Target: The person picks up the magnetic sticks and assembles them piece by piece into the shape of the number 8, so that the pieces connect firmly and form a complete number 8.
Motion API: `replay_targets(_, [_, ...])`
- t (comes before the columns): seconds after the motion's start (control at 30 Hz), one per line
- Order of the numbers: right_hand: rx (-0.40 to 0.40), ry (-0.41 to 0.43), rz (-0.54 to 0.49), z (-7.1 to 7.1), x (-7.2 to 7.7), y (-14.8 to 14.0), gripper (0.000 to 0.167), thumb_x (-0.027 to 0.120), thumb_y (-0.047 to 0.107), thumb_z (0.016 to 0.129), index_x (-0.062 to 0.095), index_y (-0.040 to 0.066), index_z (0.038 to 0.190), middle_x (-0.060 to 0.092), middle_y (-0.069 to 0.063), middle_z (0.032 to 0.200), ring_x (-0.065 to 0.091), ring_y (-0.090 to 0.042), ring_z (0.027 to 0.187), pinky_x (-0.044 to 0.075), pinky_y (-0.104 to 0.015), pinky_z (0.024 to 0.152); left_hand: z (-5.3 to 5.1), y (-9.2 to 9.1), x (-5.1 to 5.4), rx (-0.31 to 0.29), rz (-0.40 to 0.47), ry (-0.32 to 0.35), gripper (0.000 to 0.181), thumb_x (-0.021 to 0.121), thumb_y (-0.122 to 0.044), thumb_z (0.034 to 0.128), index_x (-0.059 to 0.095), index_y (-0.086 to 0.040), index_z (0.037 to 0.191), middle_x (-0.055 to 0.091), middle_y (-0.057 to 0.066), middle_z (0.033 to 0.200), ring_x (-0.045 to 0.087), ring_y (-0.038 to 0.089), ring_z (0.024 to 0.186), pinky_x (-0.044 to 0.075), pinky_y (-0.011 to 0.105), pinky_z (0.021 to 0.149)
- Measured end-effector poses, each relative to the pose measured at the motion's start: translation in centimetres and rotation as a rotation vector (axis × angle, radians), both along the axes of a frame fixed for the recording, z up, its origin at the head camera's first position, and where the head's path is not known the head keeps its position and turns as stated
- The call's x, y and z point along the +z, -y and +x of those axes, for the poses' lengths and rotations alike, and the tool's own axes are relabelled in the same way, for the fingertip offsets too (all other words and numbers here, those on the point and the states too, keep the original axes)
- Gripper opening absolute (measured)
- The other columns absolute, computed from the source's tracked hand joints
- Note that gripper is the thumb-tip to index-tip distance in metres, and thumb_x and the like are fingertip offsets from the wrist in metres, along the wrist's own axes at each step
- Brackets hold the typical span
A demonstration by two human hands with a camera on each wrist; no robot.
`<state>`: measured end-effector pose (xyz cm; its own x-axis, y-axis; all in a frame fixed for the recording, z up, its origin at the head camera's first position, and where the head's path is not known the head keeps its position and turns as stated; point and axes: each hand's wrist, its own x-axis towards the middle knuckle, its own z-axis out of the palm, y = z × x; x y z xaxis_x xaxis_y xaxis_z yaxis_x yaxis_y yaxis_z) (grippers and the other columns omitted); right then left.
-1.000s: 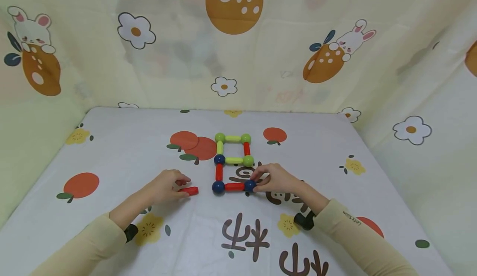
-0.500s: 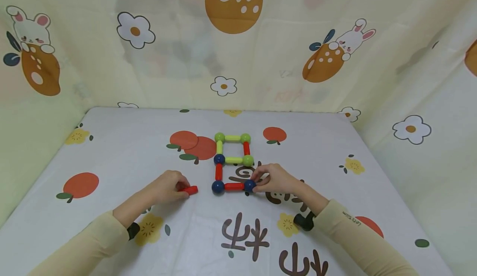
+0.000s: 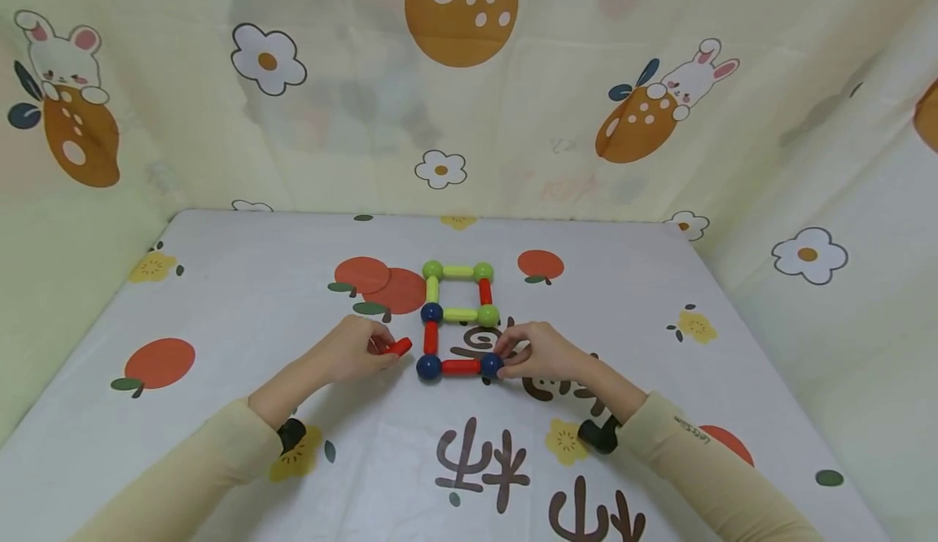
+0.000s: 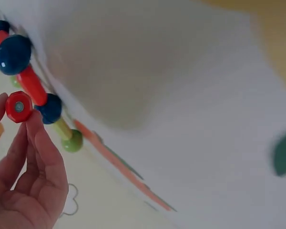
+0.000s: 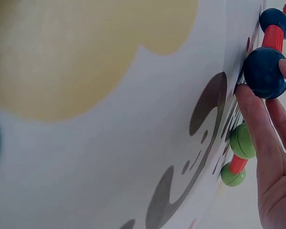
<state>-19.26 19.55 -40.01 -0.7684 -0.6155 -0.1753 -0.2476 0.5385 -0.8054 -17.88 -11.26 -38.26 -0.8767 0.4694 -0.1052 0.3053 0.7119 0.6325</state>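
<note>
In the head view my left hand [image 3: 350,352] pinches a red rod [image 3: 399,347] between thumb and fingertips, just left of a joined frame of rods and balls. The left wrist view shows that rod end-on, with a round metallic spot in its red end [image 4: 19,107]. My right hand [image 3: 548,355] holds a dark blue ball [image 3: 492,365] at the frame's near right corner. From this ball a red rod [image 3: 461,367] runs left to another dark blue ball [image 3: 429,367]. A further red rod [image 3: 431,338] joins that ball to the upper blue ball [image 3: 431,312].
Beyond, a closed square has green balls [image 3: 483,270], yellow-green rods [image 3: 458,271] and one red rod [image 3: 485,291]. It shares the upper blue ball. Everything lies on a white cloth [image 3: 256,298] printed with fruit, flowers and dark characters. A patterned curtain [image 3: 352,119] hangs behind.
My left hand has moved right and away from me, bringing the red rod from the cloth's left side close to the frame. The right hand and frame have stayed in place.
</note>
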Motion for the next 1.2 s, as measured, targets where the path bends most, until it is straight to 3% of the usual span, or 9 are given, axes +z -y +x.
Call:
replay_targets(0.23, [-0.001, 0.001, 0.012, 0.1, 0.1, 0.0, 0.025, 0.072, 0.007, 0.077, 0.061, 0.0, 0.098, 0.061, -0.009, 0.096, 0.066, -0.02, 0.082, 0.051, -0.023, 0.069, -0.9, -2.3, 0.5, 0.076, 0.057, -0.035, 0.016, 0.07, -0.015, 0.0796, 0.068, -0.001, 0.086, 0.059, 0.001, 0.069, 0.053, 0.013, 0.065, 0.046, 0.023, 0.057])
replay_targets(0.57, [-0.01, -0.018, 0.009, -0.1, -0.2, -0.2, 0.027, 0.075, 0.011, 0.075, 0.062, 0.0, 0.097, 0.061, -0.009, 0.094, 0.066, -0.02, 0.081, 0.051, -0.024, 0.07, -1.8, -6.0, 1.3, 0.244, 0.052, 0.055, 0.021, 0.072, -0.02, 0.0781, 0.067, -0.001, 0.083, 0.058, 0.003, 0.066, 0.052, 0.016, 0.064, 0.043, 0.022, 0.055])
replay_targets(0.9, [-0.022, -0.03, 0.011, 0.0, -0.1, 0.1, 0.027, 0.075, 0.012, 0.075, 0.062, 0.001, 0.096, 0.062, -0.009, 0.094, 0.066, -0.018, 0.08, 0.051, -0.024, 0.07, -2.6, -8.3, 0.0, 0.236, 0.054, 0.144, 0.022, 0.073, -0.023, 0.0781, 0.07, -0.002, 0.083, 0.059, 0.003, 0.066, 0.056, 0.014, 0.059, 0.042, 0.021, 0.052])
replay_targets(1.2, [-0.027, -0.01, 0.001, -0.2, -0.2, 0.1, 0.026, 0.075, 0.01, 0.074, 0.062, 0.0, 0.095, 0.061, -0.01, 0.094, 0.066, -0.019, 0.079, 0.052, -0.025, 0.07, -3.2, -10.6, -0.7, 0.319, 0.065, 0.294, 0.025, 0.071, -0.026, 0.0796, 0.064, -0.004, 0.069, 0.058, 0.004, 0.055, 0.056, 0.015, 0.053, 0.038, 0.022, 0.049])
